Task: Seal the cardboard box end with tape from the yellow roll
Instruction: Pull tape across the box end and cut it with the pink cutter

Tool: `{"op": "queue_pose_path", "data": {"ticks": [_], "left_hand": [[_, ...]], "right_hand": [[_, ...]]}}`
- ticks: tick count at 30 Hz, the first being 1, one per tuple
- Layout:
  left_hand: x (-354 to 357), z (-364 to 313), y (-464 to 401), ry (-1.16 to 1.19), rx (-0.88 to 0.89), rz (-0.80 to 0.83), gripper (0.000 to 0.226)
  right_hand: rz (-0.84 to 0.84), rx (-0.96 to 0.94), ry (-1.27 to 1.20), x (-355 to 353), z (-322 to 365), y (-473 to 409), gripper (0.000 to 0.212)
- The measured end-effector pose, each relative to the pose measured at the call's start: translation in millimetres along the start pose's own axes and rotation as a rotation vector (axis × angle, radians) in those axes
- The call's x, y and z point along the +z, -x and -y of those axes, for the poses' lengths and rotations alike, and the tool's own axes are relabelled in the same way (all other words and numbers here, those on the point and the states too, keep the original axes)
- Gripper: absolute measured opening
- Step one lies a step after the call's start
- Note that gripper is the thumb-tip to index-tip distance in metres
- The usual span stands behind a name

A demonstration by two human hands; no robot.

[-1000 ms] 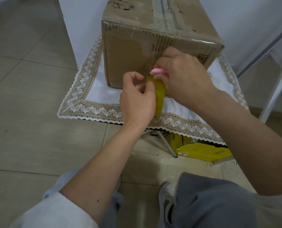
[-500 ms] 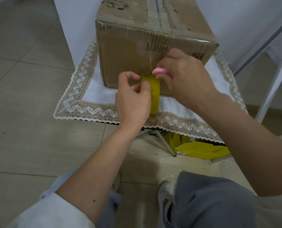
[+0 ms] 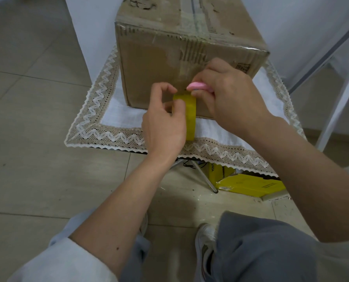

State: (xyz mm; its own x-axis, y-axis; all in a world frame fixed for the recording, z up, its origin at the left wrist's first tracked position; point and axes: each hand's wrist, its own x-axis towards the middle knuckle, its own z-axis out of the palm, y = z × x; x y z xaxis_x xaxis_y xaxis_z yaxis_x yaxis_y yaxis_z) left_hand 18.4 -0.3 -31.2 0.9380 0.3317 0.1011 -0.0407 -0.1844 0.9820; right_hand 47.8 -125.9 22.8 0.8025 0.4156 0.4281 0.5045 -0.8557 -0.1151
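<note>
A person stands over a small table [image 3: 112,110] covered by a white cloth [image 3: 129,137] with a lace zigzag border. A worn cardboard box [image 3: 149,64] sits on the cloth, toward the far side. Old clear tape runs along the seam on its top and down onto the near end.

Both bare hands meet at the near end of the box, low and right of its middle. The left hand [image 3: 163,127] holds the yellow roll [image 3: 190,117] upright on its edge, just in front of the box face; its fingers [image 3: 178,108] are curled over the roll, with the thumb and forefinger pinched at the top of it. The right hand [image 3: 230,98] is closed around a small pink tool [image 3: 198,86], whose rounded tip sticks out to the left, just above the roll and close against the box. Whether the tip touches the tape cannot be told.

Below the table's near edge lie thin metal legs [image 3: 202,176] and a yellow carton [image 3: 248,185] on the tiled floor [image 3: 37,159]. Nearest the viewer are grey trousers [image 3: 261,251] and a light shoe [image 3: 206,241].
</note>
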Motion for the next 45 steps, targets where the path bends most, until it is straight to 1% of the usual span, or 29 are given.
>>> {"op": "queue_pose_path", "data": {"ticks": [2,7,12,15,20,25,29,31,33,38,40,42,45], "left_hand": [[-0.3,-0.1,0.5,-0.02,0.026,0.008,0.017],[-1.0,-1.1,0.3,-0.068,0.059,0.014,0.032],[-1.1,-3.6,1.7,-0.103,0.052,0.01,0.037],[-0.2,-3.1,1.6,-0.1,0.057,0.013,0.04],[1.6,-1.3,1.6,-0.088,0.064,0.017,0.039],[3.7,-0.5,1.6,-0.085,0.052,0.044,0.037],[4.0,-1.4,1.0,-0.1,0.01,0.042,0.024],[4.9,-1.1,1.0,-0.095,-0.007,0.058,0.015],[5.1,0.0,0.1,-0.099,-0.007,0.067,0.012],[6.9,3.0,-0.9,-0.112,0.009,0.062,0.013],[7.9,3.3,-0.4,-0.128,0.026,0.037,0.018],[7.4,3.7,1.0,-0.148,0.066,0.02,0.022],[6.0,4.0,3.1,-0.142,0.164,0.038,0.015]], "right_hand": [[0.008,-0.002,0.004,0.0,-0.4,-0.4,0.021],[0.042,-0.014,0.075,1.2,2.8,-2.5,0.023],[0.096,-0.047,0.182,-2.1,7.2,-7.8,0.026],[0.096,-0.06,0.201,-2.8,5.8,-6.9,0.025],[-0.012,-0.008,0.11,-4.4,-9.4,13.5,0.026],[-0.058,0.065,0.062,-0.3,-14.0,21.2,0.025],[-0.104,0.101,-0.035,4.2,-14.2,21.7,0.024],[-0.14,0.091,-0.063,5.4,-13.5,23.3,0.022],[-0.171,0.074,-0.071,5.8,-13.0,26.7,0.02],[-0.192,0.042,-0.057,3.1,-14.8,29.3,0.019],[-0.192,0.023,-0.046,1.7,-15.3,28.9,0.02],[-0.158,0.01,-0.016,3.1,-15.9,29.3,0.021],[-0.131,0.015,-0.006,5.5,-16.8,28.8,0.024]]}}
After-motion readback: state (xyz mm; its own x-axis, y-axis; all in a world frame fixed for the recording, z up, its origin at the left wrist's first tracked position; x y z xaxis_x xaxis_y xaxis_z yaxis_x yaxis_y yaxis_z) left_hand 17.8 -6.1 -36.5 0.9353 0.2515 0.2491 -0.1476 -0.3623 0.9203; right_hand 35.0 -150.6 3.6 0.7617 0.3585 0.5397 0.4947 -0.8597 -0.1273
